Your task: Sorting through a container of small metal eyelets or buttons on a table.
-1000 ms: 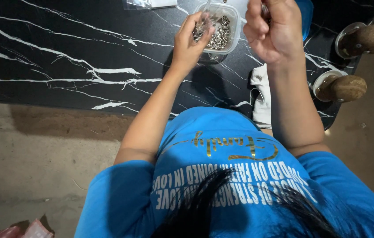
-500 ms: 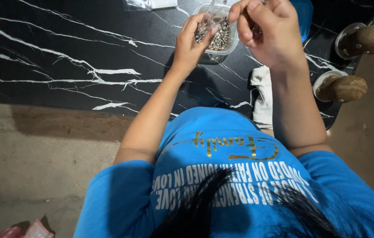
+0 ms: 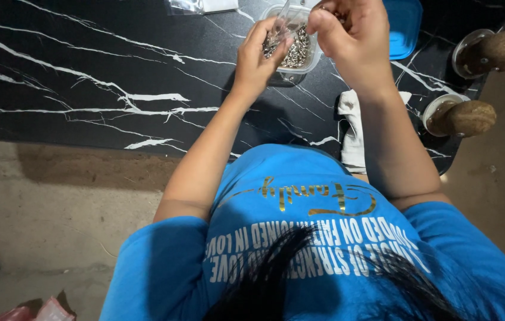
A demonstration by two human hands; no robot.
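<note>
Right now you lean over a black table (image 3: 86,89) veined with white, its near edge running left to right just ahead of your blue shirt (image 3: 300,238). Beyond it, at the far side, lies a blue lid (image 3: 404,27), flat and just right of your right hand. Two brown round things sit on clear discs at the right end: one farther (image 3: 499,50), one nearer (image 3: 466,117). A white cloth (image 3: 353,128) lies crumpled on the table under your right forearm.

Smaller, and dead ahead of you, stands the tub (image 3: 297,50), a clear plastic box part filled with small grey metal bits. It sits between your two hands, at the far reach of both arms. Its long axis seems to run away from you, though the hands cover too much of it to be sure.

Your left hand (image 3: 255,59) is at the tub's left wall, fingers curled and pinched narrow around a small clear thing at the rim; what that thing is I cannot tell. Your right hand (image 3: 350,38) hangs just right of and above the tub, fingers bunched close as if pinching something tiny; whether it holds a bit is hidden. The left hand is the nearer one, touching or almost touching the tub.
</note>
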